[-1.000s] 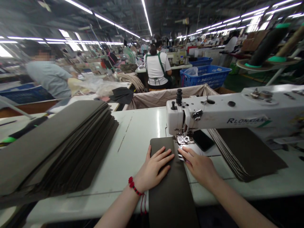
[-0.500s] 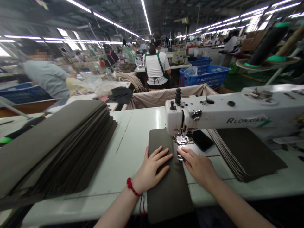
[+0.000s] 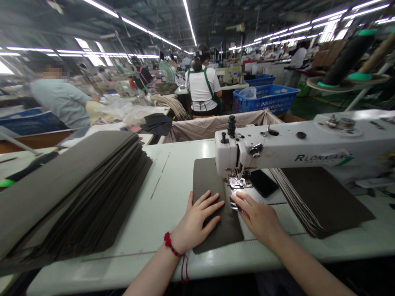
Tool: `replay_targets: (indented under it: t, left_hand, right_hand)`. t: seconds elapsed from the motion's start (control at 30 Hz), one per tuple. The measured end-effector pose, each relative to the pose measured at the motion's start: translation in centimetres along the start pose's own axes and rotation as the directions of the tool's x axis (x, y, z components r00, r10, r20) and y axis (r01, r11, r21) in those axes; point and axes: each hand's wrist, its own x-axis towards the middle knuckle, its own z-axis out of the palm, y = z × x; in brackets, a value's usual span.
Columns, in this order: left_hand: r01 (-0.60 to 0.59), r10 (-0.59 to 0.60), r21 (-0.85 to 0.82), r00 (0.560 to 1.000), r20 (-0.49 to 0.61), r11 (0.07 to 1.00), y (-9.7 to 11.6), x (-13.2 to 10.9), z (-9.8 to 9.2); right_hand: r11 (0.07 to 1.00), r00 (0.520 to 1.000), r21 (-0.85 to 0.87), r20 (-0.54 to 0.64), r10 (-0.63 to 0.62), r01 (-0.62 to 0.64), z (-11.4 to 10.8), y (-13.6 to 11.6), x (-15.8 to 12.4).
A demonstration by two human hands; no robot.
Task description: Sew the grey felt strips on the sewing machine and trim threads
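Observation:
A dark olive-brown fabric panel [image 3: 210, 181] lies flat on the white sewing table [image 3: 173, 181], its right edge under the presser foot [image 3: 237, 182] of a white sewing machine [image 3: 296, 152]. My left hand [image 3: 197, 222] rests flat on the panel with fingers spread; a red bead bracelet circles the wrist. My right hand [image 3: 257, 218] lies beside the panel's right edge, fingers stretched toward the presser foot, holding nothing that I can see.
A tall stack of like panels [image 3: 77, 189] fills the table's left. A smaller stack [image 3: 321, 197] and a black phone [image 3: 263, 183] lie right of the needle. Behind are a cloth bin [image 3: 216, 123], blue crates [image 3: 268, 98], and people at other stations.
The panel has fed away from me under the presser foot; its near end now lies fully on the table. Both hands have stayed almost in place.

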Motion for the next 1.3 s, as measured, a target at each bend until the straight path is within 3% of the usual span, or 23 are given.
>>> replay_targets:
  t: [0.53,0.8,0.97,1.3]
  left_hand:
    - [0.012,-0.012,0.012,1.0,-0.029,1.0,0.0,0.1,0.1]
    - [-0.003,0.009,0.132,0.999,-0.046,0.991,0.3,0.3,0.3]
    - [0.017,-0.017,0.152,1.0,-0.005,0.988,-0.3,1.3,0.2]
    - [0.038,-0.025,0.163,0.996,-0.081,0.986,-1.4,2.6,0.6]
  right_hand:
    - [1.0,1.0,-0.003,-0.004,0.008,-0.008,0.1,-0.1,0.0]
    - [1.0,1.0,-0.004,-0.004,0.003,-0.003,0.1,0.0,0.1]
    - [1.0,1.0,0.009,-0.016,-0.004,0.004,0.2,0.2,0.0]
    - [1.0,1.0,0.008,-0.016,-0.004,0.005,0.5,0.1,0.1]
